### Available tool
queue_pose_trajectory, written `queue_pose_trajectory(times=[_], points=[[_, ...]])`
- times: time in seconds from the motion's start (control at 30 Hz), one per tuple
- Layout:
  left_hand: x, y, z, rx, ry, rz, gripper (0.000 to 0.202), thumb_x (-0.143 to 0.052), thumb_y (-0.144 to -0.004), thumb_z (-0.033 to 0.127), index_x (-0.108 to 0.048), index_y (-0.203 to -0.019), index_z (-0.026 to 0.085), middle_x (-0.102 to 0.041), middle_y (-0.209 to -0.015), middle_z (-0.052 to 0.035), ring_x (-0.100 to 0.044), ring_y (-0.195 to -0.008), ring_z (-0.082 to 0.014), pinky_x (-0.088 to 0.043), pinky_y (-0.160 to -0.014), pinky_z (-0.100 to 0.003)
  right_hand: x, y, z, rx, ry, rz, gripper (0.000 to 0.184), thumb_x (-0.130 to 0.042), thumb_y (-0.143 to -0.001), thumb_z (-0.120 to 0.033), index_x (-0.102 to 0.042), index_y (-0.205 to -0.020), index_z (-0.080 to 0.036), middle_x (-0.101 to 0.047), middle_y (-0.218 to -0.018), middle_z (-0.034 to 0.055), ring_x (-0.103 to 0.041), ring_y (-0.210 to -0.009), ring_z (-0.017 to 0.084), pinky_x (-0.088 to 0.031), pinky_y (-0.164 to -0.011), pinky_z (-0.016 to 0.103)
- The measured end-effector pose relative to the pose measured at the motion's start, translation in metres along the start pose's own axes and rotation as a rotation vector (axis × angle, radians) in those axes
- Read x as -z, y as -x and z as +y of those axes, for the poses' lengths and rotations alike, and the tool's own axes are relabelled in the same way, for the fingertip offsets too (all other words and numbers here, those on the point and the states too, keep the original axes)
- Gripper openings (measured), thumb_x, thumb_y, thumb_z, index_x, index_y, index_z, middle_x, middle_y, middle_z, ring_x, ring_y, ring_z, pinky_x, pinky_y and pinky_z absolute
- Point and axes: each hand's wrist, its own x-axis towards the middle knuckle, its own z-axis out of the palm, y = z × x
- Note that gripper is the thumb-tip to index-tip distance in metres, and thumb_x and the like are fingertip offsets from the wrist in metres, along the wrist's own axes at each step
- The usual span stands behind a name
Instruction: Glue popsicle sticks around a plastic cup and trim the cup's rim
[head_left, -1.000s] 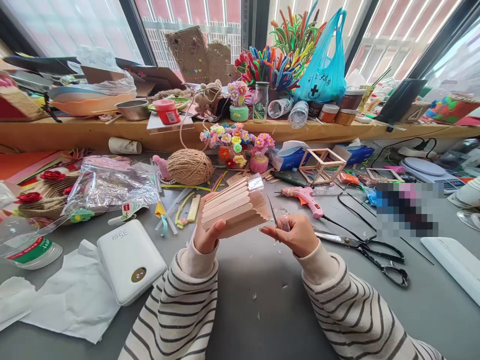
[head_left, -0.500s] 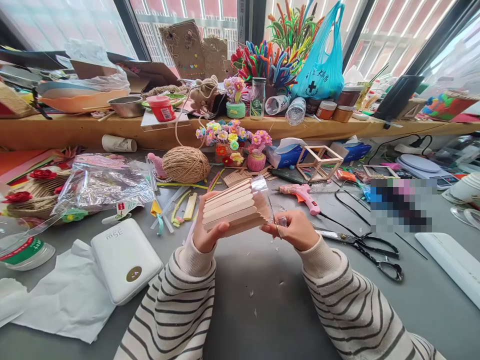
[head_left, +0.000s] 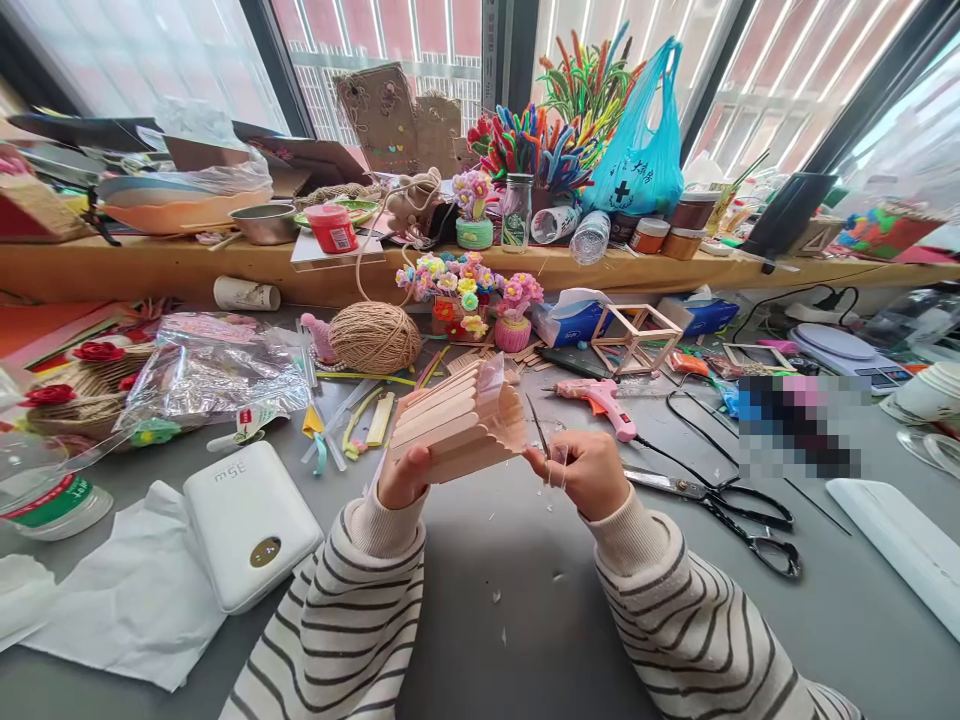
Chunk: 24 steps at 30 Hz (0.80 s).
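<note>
Container (head_left: 442,430) of pale, flat, round-ended wooden sticks tilts on its side above the grey tabletop (head_left: 525,640), its scalloped mouth turned toward the right. Clear, glossy plastic sheet (head_left: 491,378) sticks up past the far edge of that mouth. The left hand (head_left: 405,475) is wrapped round the other end, thumb laid on the near face and most of the fingers hidden behind the sticks.

The right hand (head_left: 596,472) is narrowed in a pinch on a thin, dark-bladed metal tool (head_left: 537,422), which points upward just beside the mouth; the fingers hide its handle, so its full shape cannot be told. A small, clear plastic scrap (head_left: 556,470) shows at the same fingertips.

Near the right hand lie a pink hot-glue gun (head_left: 600,398) with a black cord and large black-handled scissors (head_left: 686,488), both on the tabletop. Beyond the container sits a round ball of brown twine (head_left: 375,337). By the left forearm, a white rectangular power bank (head_left: 251,515) rests beside crumpled white tissue (head_left: 142,600).
</note>
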Motion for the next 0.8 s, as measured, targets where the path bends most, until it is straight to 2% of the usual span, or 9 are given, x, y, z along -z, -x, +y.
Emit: queue_pose_trajectory(times=[0.1, 0.23, 0.4, 0.57, 0.8], points=[[-0.002, 0.0, 0.002, 0.058, 0.03, -0.003, 0.063, -0.066, -0.053, 0.053, -0.053, -0.105, 0.021, -0.055, -0.117, -0.0099, -0.047, -0.11, -0.0355, -0.04, -0.089, -0.048, 0.0, 0.001, -0.001, -0.03, -0.007, -0.045, 0.049, -0.057, -0.068, -0.043, -0.033, -0.034, -0.018, -0.037, -0.033, -0.0046, -0.028, -0.037, 0.004, -0.025, -0.04, 0.02], [-0.005, -0.002, 0.007, 0.14, 0.03, -0.06, 0.071, -0.063, -0.056, 0.054, -0.049, -0.116, 0.018, -0.057, -0.116, -0.0119, -0.05, -0.108, -0.0345, -0.04, -0.089, -0.046, 0.001, 0.003, -0.003, -0.102, 0.013, -0.097, 0.05, -0.058, -0.067, -0.046, -0.034, -0.035, -0.017, -0.034, -0.033, -0.005, -0.025, -0.038, 0.004, -0.022, -0.038, 0.02], [-0.006, -0.002, 0.009, 0.151, -0.007, -0.09, 0.073, -0.063, -0.056, 0.055, -0.048, -0.118, 0.019, -0.056, -0.118, -0.0119, -0.05, -0.108, -0.036, -0.038, -0.091, -0.05, 0.003, 0.003, -0.004, -0.139, 0.072, -0.162, 0.05, -0.057, -0.066, -0.052, -0.036, -0.036, -0.017, -0.034, -0.035, -0.0048, -0.025, -0.039, 0.004, -0.021, -0.039, 0.022], [-0.005, 0.0, 0.009, 0.093, -0.018, -0.096, 0.055, -0.063, -0.06, 0.052, -0.057, -0.106, 0.023, -0.058, -0.115, -0.0082, -0.05, -0.11, -0.0338, -0.04, -0.091, -0.048, 0.004, 0.002, -0.005, -0.136, 0.142, -0.171, 0.052, -0.056, -0.064, -0.058, -0.036, -0.038, -0.018, -0.033, -0.036, -0.0044, -0.027, -0.04, 0.005, -0.02, -0.04, 0.023], [-0.014, -0.002, 0.012, 0.094, 0.021, -0.116, 0.07, -0.061, -0.059, 0.056, -0.05, -0.117, 0.018, -0.059, -0.115, -0.0122, -0.05, -0.109, -0.0368, -0.043, -0.089, -0.049, 0.006, 0.002, -0.008, -0.15, 0.099, -0.208, 0.051, -0.056, -0.063, -0.058, -0.038, -0.039, -0.017, -0.033, -0.038, -0.0044, -0.027, -0.041, 0.005, -0.021, -0.041, 0.022]])
